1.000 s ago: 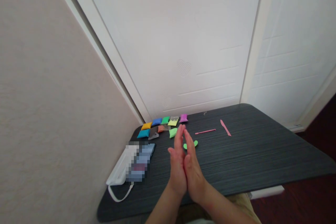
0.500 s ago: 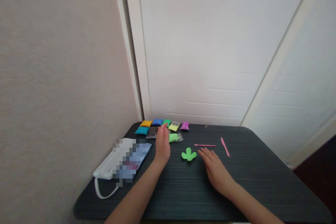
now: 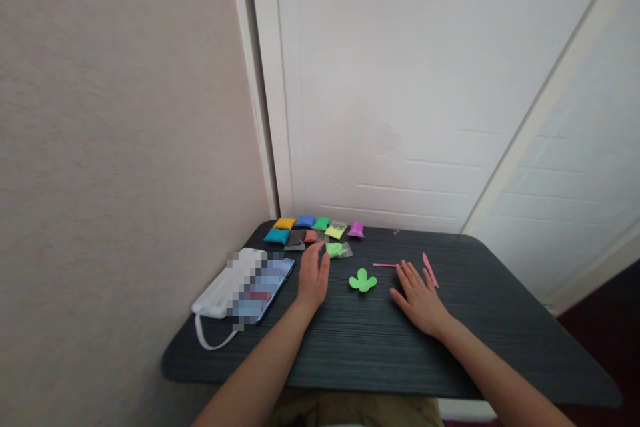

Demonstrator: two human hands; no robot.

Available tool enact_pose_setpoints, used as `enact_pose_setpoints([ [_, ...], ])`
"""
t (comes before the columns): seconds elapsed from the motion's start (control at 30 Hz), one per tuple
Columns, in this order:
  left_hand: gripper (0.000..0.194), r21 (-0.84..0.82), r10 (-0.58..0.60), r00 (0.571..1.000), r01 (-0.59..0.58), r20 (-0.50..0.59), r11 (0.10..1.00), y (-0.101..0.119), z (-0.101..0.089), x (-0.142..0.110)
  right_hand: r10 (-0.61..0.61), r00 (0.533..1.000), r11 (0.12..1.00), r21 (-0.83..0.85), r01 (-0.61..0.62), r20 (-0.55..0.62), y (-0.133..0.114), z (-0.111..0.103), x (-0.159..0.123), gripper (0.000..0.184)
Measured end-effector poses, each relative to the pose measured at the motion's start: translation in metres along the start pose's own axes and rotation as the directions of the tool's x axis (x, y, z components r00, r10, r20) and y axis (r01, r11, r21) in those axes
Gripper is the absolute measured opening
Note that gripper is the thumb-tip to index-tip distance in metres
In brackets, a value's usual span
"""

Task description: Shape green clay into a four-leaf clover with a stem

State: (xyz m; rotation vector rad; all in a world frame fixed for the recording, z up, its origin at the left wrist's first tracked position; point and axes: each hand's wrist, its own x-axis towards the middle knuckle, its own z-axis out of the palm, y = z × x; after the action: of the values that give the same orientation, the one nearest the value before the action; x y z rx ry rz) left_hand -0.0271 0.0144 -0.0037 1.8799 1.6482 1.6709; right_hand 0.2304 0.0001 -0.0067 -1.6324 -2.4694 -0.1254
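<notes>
A light green four-lobed clay piece [image 3: 363, 281] lies on the dark table [image 3: 350, 353] between my hands. My left hand [image 3: 313, 278] is to its left, fingers loosely bent and thumb apart, holding nothing. Just beyond those fingertips is a packet of light green clay [image 3: 335, 250]. To the right of the clay piece, my right hand [image 3: 420, 297] rests palm down with its fingers spread. It covers one end of a thin pink modelling tool [image 3: 384, 265]. A pink plastic knife [image 3: 429, 268] lies close beyond the fingers of that hand.
Several coloured clay packets, among them a blue one [image 3: 305, 221] and a purple one [image 3: 357, 229], sit at the back left. A phone [image 3: 267, 290], partly blurred out, and a white power bank [image 3: 215, 293] with a cable lie on the left. White panels [image 3: 390, 80] rise behind the table.
My hands were pressed together over the table; they have parted to either side of the green clay piece. My right hand has flattened and spread its fingers. The view has shifted too.
</notes>
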Motion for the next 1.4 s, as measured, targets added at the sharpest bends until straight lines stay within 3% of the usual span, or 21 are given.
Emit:
enact_pose_setpoints([
  [0.13, 0.034, 0.005, -0.018, 1.0, 0.018, -0.002, 1.0, -0.002, 0.002, 0.002, -0.265, 0.962, 0.963, 0.079, 0.259, 0.063, -0.015, -0.006, -0.021, 0.06],
  [0.2, 0.034, -0.001, -0.022, 1.0, 0.022, 0.004, 1.0, -0.001, 0.002, 0.002, -0.302, 0.951, 0.95, 0.107, 0.294, 0.071, -0.019, -0.008, -0.025, 0.06],
  [0.43, 0.032, 0.022, -0.012, 1.0, 0.012, -0.01, 1.0, -0.004, 0.003, 0.002, -0.031, 0.999, 0.999, 0.032, 0.031, 0.014, 0.017, 0.001, 0.005, 0.064],
  [0.63, 0.03, 0.053, 0.035, 0.999, -0.035, -0.006, 0.998, -0.009, 0.005, 0.003, -0.304, 0.95, 0.944, 0.156, 0.291, 0.067, -0.02, -0.002, -0.035, 0.061],
  [0.77, 0.03, 0.065, 0.02, 1.0, -0.018, -0.018, 0.998, -0.01, 0.005, 0.003, -0.309, 0.95, 0.934, 0.203, 0.293, 0.046, -0.024, -0.015, -0.043, 0.058],
  [0.9, 0.031, 0.06, 0.007, 1.0, -0.006, -0.013, 0.998, -0.011, 0.006, 0.004, -0.123, 0.979, 0.971, 0.184, 0.152, -0.162, 0.005, -0.04, -0.012, 0.05],
  [0.97, 0.031, 0.054, -0.003, 1.0, 0.003, -0.011, 0.999, -0.013, 0.007, 0.005, -0.007, 0.957, 0.983, 0.173, 0.059, -0.288, 0.015, -0.047, 0.005, 0.044],
  [1.03, 0.031, 0.048, -0.018, 1.0, 0.019, -0.017, 0.999, -0.014, 0.008, 0.005, 0.035, 0.93, 0.991, 0.132, 0.015, -0.367, 0.014, -0.045, 0.017, 0.039],
  [1.1, 0.031, 0.046, -0.028, 0.999, 0.029, -0.02, 0.999, -0.014, 0.008, 0.005, -0.001, 0.926, 0.998, 0.062, 0.026, -0.379, 0.005, -0.035, 0.024, 0.035],
  [1.23, 0.03, 0.06, -0.032, 0.999, 0.033, -0.008, 0.998, -0.014, 0.008, 0.006, -0.24, 0.92, 0.971, -0.073, 0.229, -0.311, -0.009, -0.009, 0.028, 0.037],
  [1.4, 0.029, 0.055, -0.035, 0.999, 0.036, -0.012, 0.998, -0.016, 0.007, 0.006, -0.189, 0.923, 0.98, -0.116, 0.159, -0.334, 0.005, -0.001, 0.032, 0.037],
])
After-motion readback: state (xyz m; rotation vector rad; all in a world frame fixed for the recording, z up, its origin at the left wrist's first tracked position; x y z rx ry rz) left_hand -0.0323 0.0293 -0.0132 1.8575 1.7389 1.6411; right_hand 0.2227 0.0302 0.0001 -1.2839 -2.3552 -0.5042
